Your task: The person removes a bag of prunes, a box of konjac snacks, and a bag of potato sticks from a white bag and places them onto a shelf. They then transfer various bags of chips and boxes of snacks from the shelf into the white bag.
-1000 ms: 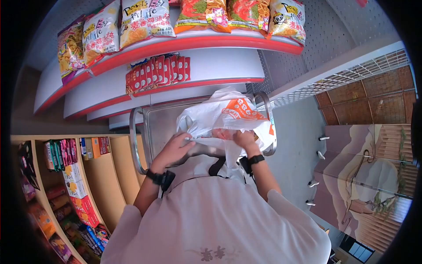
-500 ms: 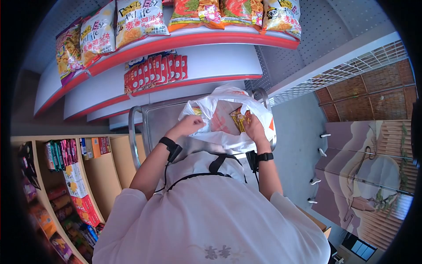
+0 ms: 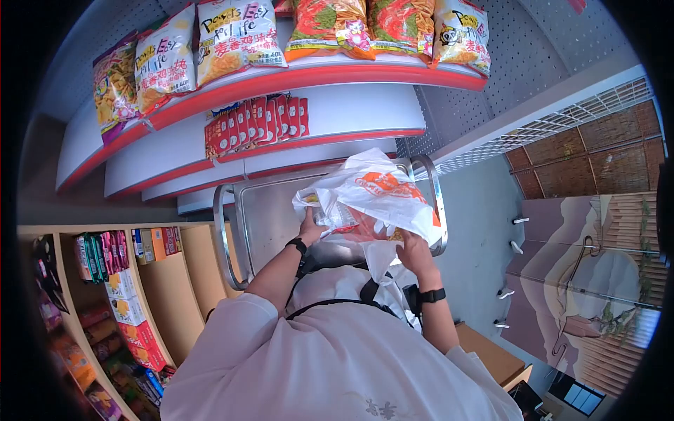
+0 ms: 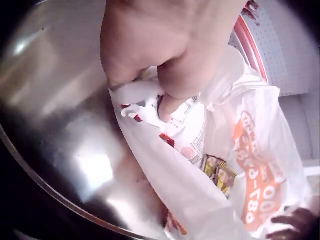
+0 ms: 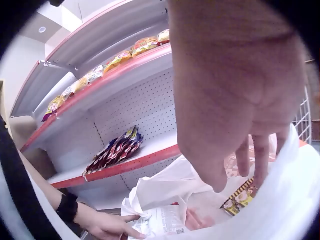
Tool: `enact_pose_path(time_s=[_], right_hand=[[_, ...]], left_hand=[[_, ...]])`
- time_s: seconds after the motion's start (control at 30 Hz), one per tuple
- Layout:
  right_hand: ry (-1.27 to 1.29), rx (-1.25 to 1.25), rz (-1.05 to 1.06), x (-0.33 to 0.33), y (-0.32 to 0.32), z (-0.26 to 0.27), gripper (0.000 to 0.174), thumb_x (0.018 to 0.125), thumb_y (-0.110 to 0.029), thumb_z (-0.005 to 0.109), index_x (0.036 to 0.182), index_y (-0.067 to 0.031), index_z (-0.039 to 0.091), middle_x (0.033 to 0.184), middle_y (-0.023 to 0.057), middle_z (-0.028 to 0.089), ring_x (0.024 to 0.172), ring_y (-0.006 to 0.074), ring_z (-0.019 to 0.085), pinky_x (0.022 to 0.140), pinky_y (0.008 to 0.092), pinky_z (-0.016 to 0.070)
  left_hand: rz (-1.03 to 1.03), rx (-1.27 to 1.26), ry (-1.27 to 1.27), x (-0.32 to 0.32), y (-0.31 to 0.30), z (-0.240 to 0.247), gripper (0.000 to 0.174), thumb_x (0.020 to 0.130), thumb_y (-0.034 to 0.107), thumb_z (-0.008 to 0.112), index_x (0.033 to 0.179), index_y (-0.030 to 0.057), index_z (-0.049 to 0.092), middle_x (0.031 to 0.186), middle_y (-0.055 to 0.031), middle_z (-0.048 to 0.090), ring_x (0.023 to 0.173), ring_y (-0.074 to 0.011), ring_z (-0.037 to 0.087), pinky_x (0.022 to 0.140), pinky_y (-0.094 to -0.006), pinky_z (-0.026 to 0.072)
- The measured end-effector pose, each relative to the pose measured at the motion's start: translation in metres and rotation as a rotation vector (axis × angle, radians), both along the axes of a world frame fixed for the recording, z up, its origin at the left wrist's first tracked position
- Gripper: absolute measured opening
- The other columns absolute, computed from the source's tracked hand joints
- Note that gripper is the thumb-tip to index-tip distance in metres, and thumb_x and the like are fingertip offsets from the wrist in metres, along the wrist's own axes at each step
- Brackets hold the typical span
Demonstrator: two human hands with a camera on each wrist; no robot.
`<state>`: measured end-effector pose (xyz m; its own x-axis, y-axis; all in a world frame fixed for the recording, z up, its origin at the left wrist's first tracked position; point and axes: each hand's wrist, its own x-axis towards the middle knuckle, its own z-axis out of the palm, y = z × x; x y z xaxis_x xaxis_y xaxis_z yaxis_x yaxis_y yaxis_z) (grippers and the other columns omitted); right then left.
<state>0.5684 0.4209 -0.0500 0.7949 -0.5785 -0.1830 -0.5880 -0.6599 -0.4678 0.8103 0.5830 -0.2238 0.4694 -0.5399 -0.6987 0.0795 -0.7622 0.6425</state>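
A white plastic bag with orange print (image 3: pixel 386 186) lies opened on a metal cart (image 3: pixel 263 217). My left hand (image 3: pixel 309 230) reaches over its left edge and grips a white printed packet (image 4: pixel 192 132) at the bag's mouth; the packet also shows in the right wrist view beside the left hand (image 5: pixel 107 224). My right hand (image 3: pixel 418 254) is at the bag's right side, fingers extended downward and the thumb apart. Its fingertips are right at a small yellow-and-black packet (image 5: pixel 240 197) inside the bag. Something pinkish (image 5: pixel 200 218) lies between the two packets.
Beyond the cart stand white shelves with red edges (image 3: pixel 316 74), holding snack bags (image 3: pixel 242 35) and red packets (image 3: pixel 256 126). A wooden shelf unit (image 3: pixel 165 284) with boxed goods is at the left. Curved metal rails (image 3: pixel 221 235) edge the cart.
The bag's printed far side, folded back half a second ago, again hangs over the opening. My left hand has shifted onto the white packet. My right hand has moved slightly lower and nearer me.
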Motion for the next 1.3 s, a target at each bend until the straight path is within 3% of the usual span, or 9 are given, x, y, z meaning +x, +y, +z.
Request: enact_pose_path(time_s=[0.13, 0.27, 0.43, 0.57, 0.77, 0.87, 0.93, 1.03, 1.3], right_hand=[[-0.003, 0.019, 0.045, 0.007, 0.016, 0.007, 0.046, 0.071, -0.006, 0.063, 0.115, -0.0010, 0.053, 0.110, 0.0214, 0.059, 0.102, 0.0392, 0.055, 0.088, 0.0431, 0.0459], [-0.096, 0.320, 0.017, 0.032, 0.024, -0.014, 0.044, 0.072, -0.006, 0.063, 0.114, 0.0014, 0.053, 0.112, 0.0198, 0.058, 0.106, 0.0339, 0.055, 0.093, 0.0384, 0.0434], [-0.309, 0.668, 0.237, 0.086, 0.032, 0.013, 0.104, 0.062, -0.003, 0.081, 0.145, -0.0099, 0.018, 0.138, 0.0106, 0.035, 0.121, 0.0235, 0.044, 0.099, 0.0372, 0.0404], [-0.345, 1.056, 0.213, 0.130, 0.054, 0.070, 0.112, 0.063, 0.006, 0.079, 0.147, -0.0207, 0.009, 0.129, 0.0109, 0.045, 0.117, 0.0203, 0.047, 0.098, 0.0397, 0.0416], [-0.518, 1.235, 0.113, 0.169, 0.058, 0.109, 0.102, 0.063, 0.008, 0.077, 0.144, -0.0120, 0.018, 0.108, 0.0103, 0.061, 0.096, 0.0164, 0.061, 0.081, 0.0323, 0.0519], [-0.538, 1.205, 0.024, 0.175, 0.066, 0.103, 0.084, 0.068, 0.000, 0.078, 0.135, 0.0016, 0.026, 0.109, 0.0119, 0.060, 0.095, 0.0158, 0.060, 0.082, 0.0301, 0.0514], [-0.550, 1.153, -0.045, 0.176, 0.081, 0.106, 0.068, 0.071, -0.004, 0.077, 0.125, 0.0041, 0.036, 0.106, 0.0100, 0.060, 0.093, 0.0152, 0.060, 0.080, 0.0293, 0.0510], [-0.500, 1.146, 0.006, 0.174, 0.091, 0.109, 0.068, 0.073, -0.002, 0.074, 0.128, 0.0000, 0.035, 0.113, 0.0100, 0.056, 0.102, 0.0153, 0.056, 0.087, 0.0314, 0.0476], [-0.594, 1.361, 0.362, 0.155, 0.043, 0.101, 0.058, 0.088, -0.024, 0.060, 0.135, -0.0038, 0.032, 0.119, 0.0137, 0.052, 0.108, 0.0216, 0.053, 0.094, 0.0355, 0.0440]], left_hand=[[0.387, -0.282, 0.624, -0.006, 0.004, 0.023, 0.092, 0.073, -0.005, 0.066, 0.145, 0.0103, 0.011, 0.132, -0.0131, 0.044, 0.114, -0.0228, 0.051, 0.092, -0.0348, 0.0454], [0.136, -0.510, 1.160, 0.005, 0.028, 0.077, 0.082, 0.077, -0.010, 0.057, 0.145, 0.0087, 0.015, 0.134, -0.0123, 0.043, 0.116, -0.0213, 0.050, 0.097, -0.0372, 0.0430], [0.334, -0.673, 1.243, 0.009, 0.104, 0.099, 0.071, 0.075, -0.011, 0.053, 0.140, 0.0075, 0.031, 0.137, -0.0132, 0.042, 0.119, -0.0266, 0.049, 0.099, -0.0423, 0.0418], [0.347, -0.815, 1.613, 0.027, 0.151, 0.103, 0.070, 0.073, 0.001, 0.059, 0.138, 0.0047, 0.034, 0.136, -0.0141, 0.043, 0.123, -0.0301, 0.045, 0.101, -0.0451, 0.0376], [0.264, -0.803, 1.015, 0.061, 0.168, 0.167, 0.070, 0.082, 0.033, 0.062, 0.139, 0.0057, 0.032, 0.137, -0.0143, 0.042, 0.126, -0.0295, 0.040, 0.107, -0.0480, 0.0259], [0.465, -1.162, 1.096, 0.064, 0.160, 0.225, 0.070, 0.080, 0.027, 0.067, 0.138, 0.0068, 0.033, 0.135, -0.0105, 0.045, 0.127, -0.0240, 0.039, 0.106, -0.0440, 0.0306], [0.240, -0.976, 0.349, 0.052, 0.142, 0.251, 0.066, 0.078, 0.009, 0.069, 0.135, 0.0039, 0.034, 0.126, -0.0092, 0.050, 0.120, -0.0193, 0.045, 0.099, -0.0385, 0.0395], [0.287, -0.644, 0.242, 0.048, 0.126, 0.278, 0.071, 0.073, 0.002, 0.071, 0.134, 0.0041, 0.034, 0.123, -0.0102, 0.054, 0.112, -0.0187, 0.053, 0.094, -0.0355, 0.0446], [0.586, -1.102, 0.219, 0.123, 0.118, 0.363, 0.065, 0.074, -0.005, 0.065, 0.131, 0.0027, 0.035, 0.121, -0.0116, 0.053, 0.110, -0.0222, 0.054, 0.091, -0.0361, 0.0475]])
